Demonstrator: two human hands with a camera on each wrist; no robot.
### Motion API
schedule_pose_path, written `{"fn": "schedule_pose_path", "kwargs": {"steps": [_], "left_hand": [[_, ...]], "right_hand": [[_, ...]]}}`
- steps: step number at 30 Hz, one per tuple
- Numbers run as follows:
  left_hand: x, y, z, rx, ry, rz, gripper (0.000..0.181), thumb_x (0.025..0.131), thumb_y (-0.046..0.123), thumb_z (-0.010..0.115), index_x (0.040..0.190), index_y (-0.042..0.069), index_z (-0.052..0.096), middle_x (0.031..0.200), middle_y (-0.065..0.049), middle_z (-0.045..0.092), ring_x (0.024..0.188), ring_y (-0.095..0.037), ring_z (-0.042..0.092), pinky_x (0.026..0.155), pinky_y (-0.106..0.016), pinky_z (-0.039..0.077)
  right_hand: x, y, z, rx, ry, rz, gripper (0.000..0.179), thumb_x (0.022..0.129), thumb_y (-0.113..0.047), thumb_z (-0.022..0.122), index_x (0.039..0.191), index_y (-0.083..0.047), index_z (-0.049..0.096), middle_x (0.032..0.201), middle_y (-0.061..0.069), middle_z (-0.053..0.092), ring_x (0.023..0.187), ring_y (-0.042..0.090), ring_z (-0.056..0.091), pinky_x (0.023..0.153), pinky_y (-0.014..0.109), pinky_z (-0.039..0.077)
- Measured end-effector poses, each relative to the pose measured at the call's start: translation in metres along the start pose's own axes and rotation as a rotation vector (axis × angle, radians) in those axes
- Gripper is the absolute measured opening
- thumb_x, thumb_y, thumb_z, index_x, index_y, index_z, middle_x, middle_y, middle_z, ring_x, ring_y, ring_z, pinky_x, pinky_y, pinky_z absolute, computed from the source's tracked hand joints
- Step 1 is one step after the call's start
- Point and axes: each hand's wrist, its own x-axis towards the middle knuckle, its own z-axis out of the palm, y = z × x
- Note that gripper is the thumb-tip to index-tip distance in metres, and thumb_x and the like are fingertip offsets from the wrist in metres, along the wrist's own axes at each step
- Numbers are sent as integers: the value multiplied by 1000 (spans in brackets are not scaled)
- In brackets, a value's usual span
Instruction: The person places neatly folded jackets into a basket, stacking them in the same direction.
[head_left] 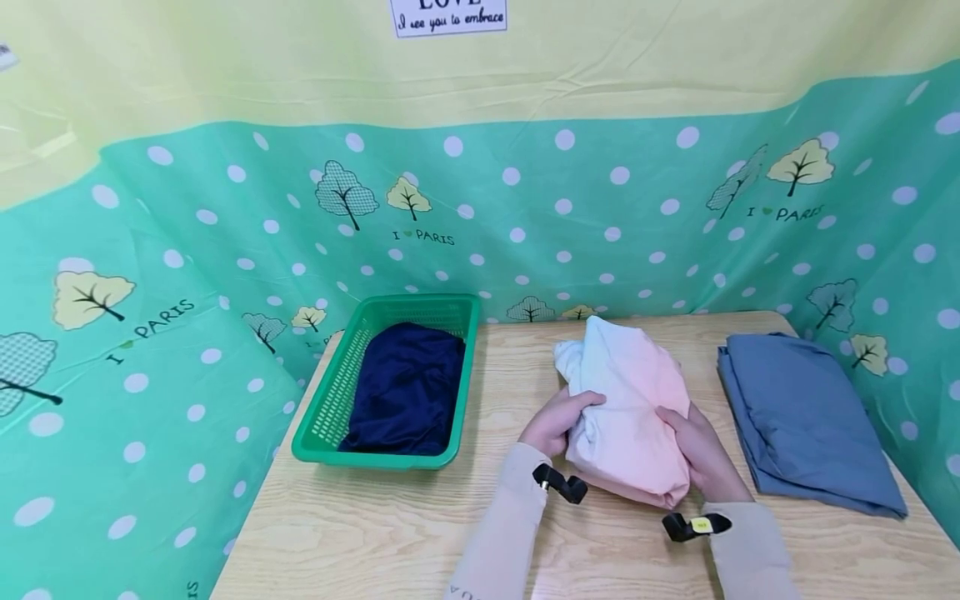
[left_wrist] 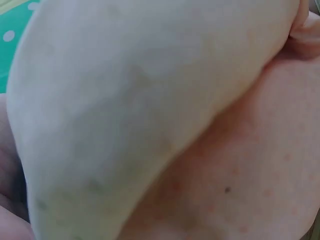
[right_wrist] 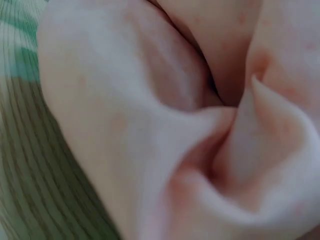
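A folded bundle of pale pink and light blue fabric (head_left: 626,383) is held between both hands above the wooden table. My left hand (head_left: 558,419) grips its left side, thumb on top and the other fingers hidden beneath. On the right side, my right hand (head_left: 701,446) holds the bundle the same way, its thumb over the upper face. The fabric (left_wrist: 125,100) nearly fills the left wrist view, with a bit of the left hand (left_wrist: 10,170) at the left edge. Soft pink folds (right_wrist: 135,125) fill most of the right wrist view, where no fingers can be made out.
A green plastic basket (head_left: 467,383) stands at the left on the table (head_left: 352,533), with dark navy fabric (head_left: 408,387) inside. To the right lies a folded grey-blue cloth (head_left: 810,421). A polka-dot curtain (head_left: 517,208) hangs behind and along the sides.
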Motion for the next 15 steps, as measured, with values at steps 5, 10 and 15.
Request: {"fn": "schedule_pose_path", "kwargs": {"steps": [5,10,15], "left_hand": [[-4,2,-3,7,4,10,45,90,29,74,132,25,59,119,0,71,104,-15,69,94,-35,56],[-6,3,-7,13,-8,33,47,91,31,73,135,25,58,119,-1,71,103,-15,69,92,-34,57],[-8,5,-12,7,-23,59,47,92,30,72,136,22,59,118,-3,71,102,-15,69,91,-33,58]], "right_hand": [[-2,-3,4,20,-6,-7,75,109,-36,47,165,-15,2,130,-13,47,109,-7,54,91,13,50],[-3,-7,8,33,9,7,75,109,-37,48,166,-18,2,132,-12,45,108,-7,54,90,13,50],[-3,-11,13,45,5,-25,74,109,-34,48,166,-19,3,134,-10,44,108,-6,55,91,15,52]]}}
